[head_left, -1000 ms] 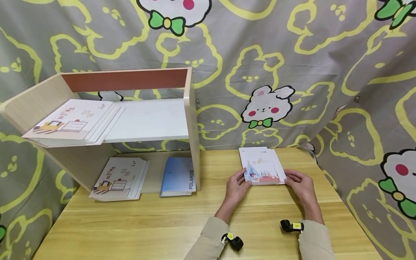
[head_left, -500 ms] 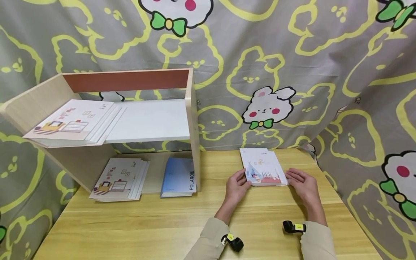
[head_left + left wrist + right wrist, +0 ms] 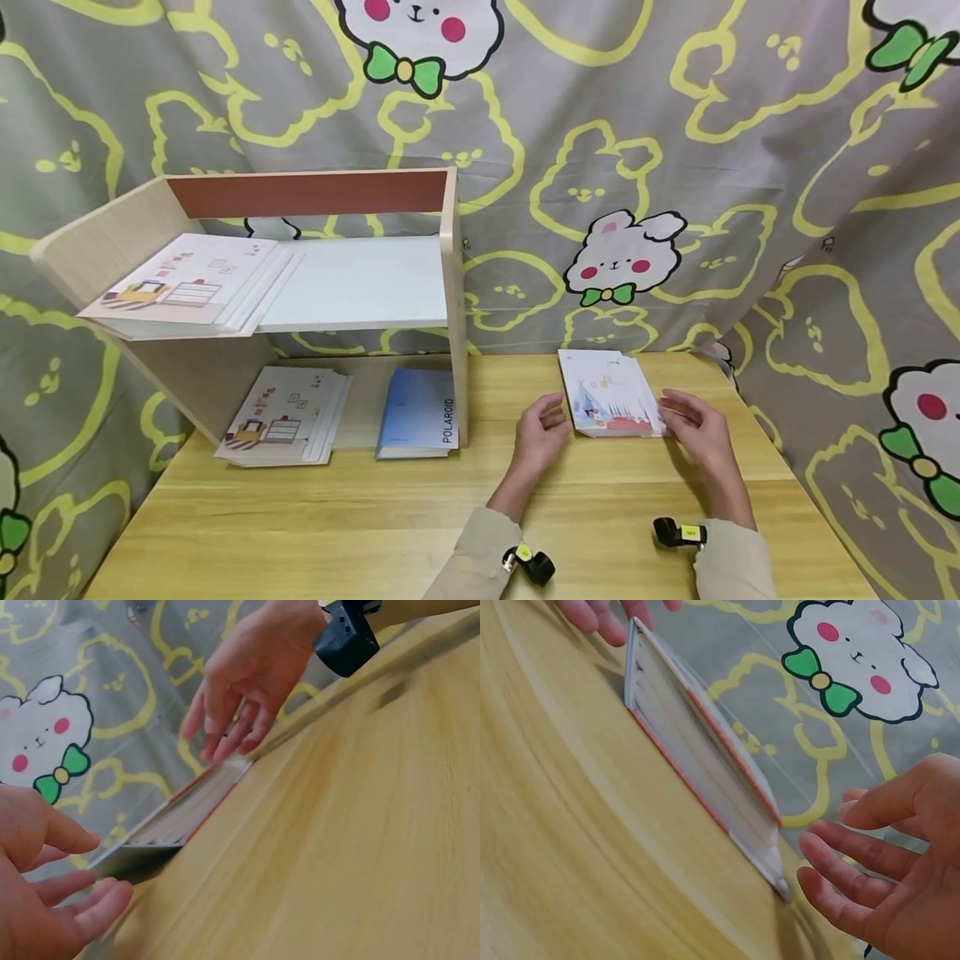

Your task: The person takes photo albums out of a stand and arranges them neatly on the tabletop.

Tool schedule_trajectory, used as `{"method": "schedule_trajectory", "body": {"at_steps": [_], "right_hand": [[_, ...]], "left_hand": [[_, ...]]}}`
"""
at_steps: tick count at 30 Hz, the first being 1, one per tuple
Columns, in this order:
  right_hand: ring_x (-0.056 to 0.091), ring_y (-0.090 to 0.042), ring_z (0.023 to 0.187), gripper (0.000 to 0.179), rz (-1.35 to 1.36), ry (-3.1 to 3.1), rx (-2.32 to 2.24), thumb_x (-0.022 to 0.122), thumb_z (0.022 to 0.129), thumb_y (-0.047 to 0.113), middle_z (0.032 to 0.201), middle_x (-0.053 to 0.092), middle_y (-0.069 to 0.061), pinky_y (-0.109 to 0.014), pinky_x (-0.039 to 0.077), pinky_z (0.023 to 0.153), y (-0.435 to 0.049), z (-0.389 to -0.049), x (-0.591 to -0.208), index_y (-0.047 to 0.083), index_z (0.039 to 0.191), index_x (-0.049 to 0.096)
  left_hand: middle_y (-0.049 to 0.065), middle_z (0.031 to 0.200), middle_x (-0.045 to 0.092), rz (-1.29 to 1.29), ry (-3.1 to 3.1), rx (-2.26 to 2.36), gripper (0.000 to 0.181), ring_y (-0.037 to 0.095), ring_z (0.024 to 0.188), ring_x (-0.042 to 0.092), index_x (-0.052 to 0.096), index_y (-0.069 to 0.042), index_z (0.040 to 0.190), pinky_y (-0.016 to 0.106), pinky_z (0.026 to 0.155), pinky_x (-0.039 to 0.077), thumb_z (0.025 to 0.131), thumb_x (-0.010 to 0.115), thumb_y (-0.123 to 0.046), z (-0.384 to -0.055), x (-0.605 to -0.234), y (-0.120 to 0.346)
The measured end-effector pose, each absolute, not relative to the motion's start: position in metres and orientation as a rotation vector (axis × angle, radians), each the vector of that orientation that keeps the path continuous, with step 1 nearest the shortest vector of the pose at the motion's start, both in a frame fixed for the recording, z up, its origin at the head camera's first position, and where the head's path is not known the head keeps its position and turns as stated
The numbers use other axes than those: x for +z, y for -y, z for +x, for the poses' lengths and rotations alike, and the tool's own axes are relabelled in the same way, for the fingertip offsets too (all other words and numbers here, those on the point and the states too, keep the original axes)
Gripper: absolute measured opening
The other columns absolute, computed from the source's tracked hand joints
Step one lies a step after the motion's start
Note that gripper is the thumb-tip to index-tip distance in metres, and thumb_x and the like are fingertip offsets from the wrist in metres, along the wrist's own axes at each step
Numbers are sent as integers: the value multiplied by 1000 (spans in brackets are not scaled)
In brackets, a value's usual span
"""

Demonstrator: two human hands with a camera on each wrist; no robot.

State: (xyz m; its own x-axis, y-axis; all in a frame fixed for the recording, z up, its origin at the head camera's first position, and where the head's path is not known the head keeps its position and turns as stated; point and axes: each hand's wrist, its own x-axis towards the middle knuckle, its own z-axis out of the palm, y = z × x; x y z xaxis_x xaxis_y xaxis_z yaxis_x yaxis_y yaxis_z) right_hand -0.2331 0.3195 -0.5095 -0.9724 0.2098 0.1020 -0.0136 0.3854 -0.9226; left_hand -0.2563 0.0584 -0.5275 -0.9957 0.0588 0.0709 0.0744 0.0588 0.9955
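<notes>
The head view is bright and mostly crisp, its even light leaving soft shadows on the table [image 3: 337,525] and a dimmer lower shelf [image 3: 362,410]. Both wrist views look duller and softer; in the left one, the page edges of the book [image 3: 195,806] blur into streaks.
</notes>
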Motion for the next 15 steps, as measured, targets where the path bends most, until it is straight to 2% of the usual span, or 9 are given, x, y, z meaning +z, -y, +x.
{"method": "schedule_trajectory", "body": {"at_steps": [8,12,15], "right_hand": [[62,6,101,47,-129,2419,1637,63,103,16,138,59,-27,-15,55,81,-318,-230,-500,-3,145,52],[65,4,102,43,-59,2370,1630,61,104,11,133,63,-25,-17,56,82,-317,-229,-494,-4,143,53],[67,1,102,40,3,2321,1651,58,104,6,127,67,-17,-16,56,81,-316,-228,-490,-5,143,53]], "left_hand": [[22,122,67,-221,2179,-2159,42,35,104,69,69,0,123,26,81,59,84,72,13,-255,-515,-49],[20,118,69,-253,2141,-2157,40,37,102,69,70,-3,120,24,80,59,84,70,14,-253,-508,-46],[19,117,70,-267,2129,-2149,37,34,101,69,71,-4,119,24,78,59,86,69,13,-252,-502,-45]]}}
